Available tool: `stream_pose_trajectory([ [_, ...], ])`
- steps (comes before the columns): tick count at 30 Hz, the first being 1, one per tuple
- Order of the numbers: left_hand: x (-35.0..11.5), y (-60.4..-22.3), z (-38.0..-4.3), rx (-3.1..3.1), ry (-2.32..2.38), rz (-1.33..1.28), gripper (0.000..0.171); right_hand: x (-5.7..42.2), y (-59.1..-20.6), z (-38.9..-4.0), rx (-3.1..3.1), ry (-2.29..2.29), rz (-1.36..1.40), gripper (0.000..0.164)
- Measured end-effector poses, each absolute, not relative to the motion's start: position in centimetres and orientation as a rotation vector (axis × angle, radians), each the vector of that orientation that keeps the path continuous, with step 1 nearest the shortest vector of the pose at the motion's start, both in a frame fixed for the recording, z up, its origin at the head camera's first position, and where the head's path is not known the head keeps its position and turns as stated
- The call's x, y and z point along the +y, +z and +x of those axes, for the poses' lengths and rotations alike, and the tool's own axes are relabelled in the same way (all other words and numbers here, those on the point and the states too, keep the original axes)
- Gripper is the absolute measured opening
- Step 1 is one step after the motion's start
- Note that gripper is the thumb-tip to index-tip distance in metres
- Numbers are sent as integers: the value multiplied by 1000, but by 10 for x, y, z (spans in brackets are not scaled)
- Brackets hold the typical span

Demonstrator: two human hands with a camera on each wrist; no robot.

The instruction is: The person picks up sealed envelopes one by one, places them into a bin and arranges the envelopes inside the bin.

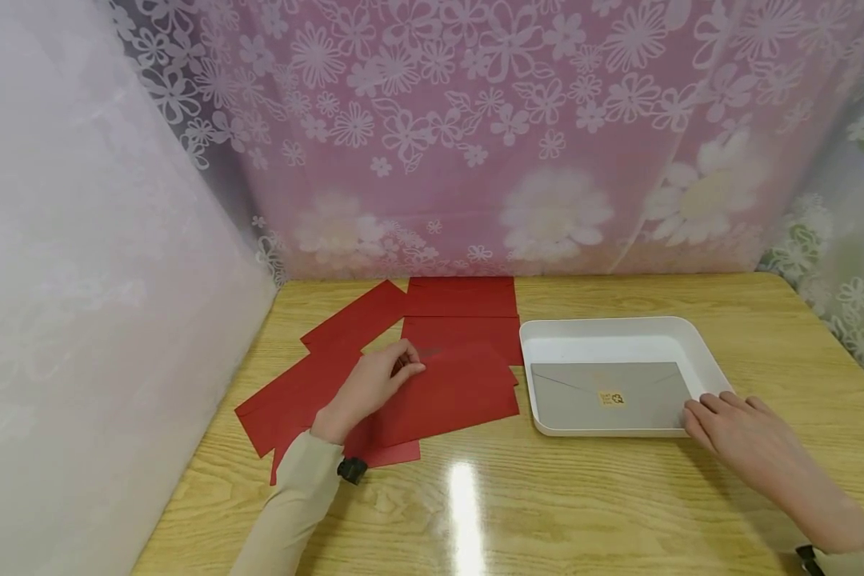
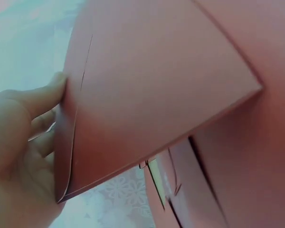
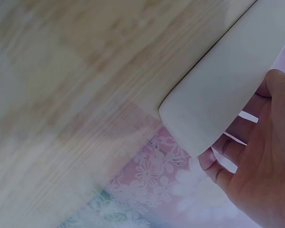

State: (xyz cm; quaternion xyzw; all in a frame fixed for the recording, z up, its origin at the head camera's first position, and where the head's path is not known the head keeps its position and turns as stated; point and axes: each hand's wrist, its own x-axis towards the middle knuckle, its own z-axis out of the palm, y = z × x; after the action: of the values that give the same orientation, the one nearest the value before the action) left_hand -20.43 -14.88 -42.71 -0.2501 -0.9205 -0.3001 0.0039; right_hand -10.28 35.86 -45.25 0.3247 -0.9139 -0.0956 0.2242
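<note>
Several red envelopes [image 1: 461, 392] lie overlapping on the left half of the table. My left hand [image 1: 370, 380] is over them and pinches the edge of one red envelope [image 2: 156, 85]; in the left wrist view the thumb lies on its near face with fingers behind. To the right, a white tray [image 1: 598, 340] contains a grey envelope [image 1: 569, 400] with a small gold sticker [image 1: 611, 398]. At the tray's front right corner, my right hand [image 1: 749, 440] grips the rim, its fingers bent over the edge in the right wrist view [image 3: 261, 147].
The wooden table [image 1: 576, 504] runs back to a pink flowered curtain [image 1: 432, 160]. A pale sheet [image 1: 101, 280] hangs along the left edge, and a flowered cloth [image 1: 835, 240] hangs at the right.
</note>
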Motion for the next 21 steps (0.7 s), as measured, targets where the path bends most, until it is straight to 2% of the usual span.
stream_pose_trajectory([
  [5, -147, -421, -206, -2776, -906, -709, 6, 360, -454, -102, -2531, -271, 890, 64],
  [12, -142, -412, -210, -2670, -848, -663, 13, 361, -454, -101, -2520, -273, 891, 64],
  [21, -113, -392, -220, -2623, -878, -683, 13, 360, -454, -101, -2566, -249, 865, 68],
])
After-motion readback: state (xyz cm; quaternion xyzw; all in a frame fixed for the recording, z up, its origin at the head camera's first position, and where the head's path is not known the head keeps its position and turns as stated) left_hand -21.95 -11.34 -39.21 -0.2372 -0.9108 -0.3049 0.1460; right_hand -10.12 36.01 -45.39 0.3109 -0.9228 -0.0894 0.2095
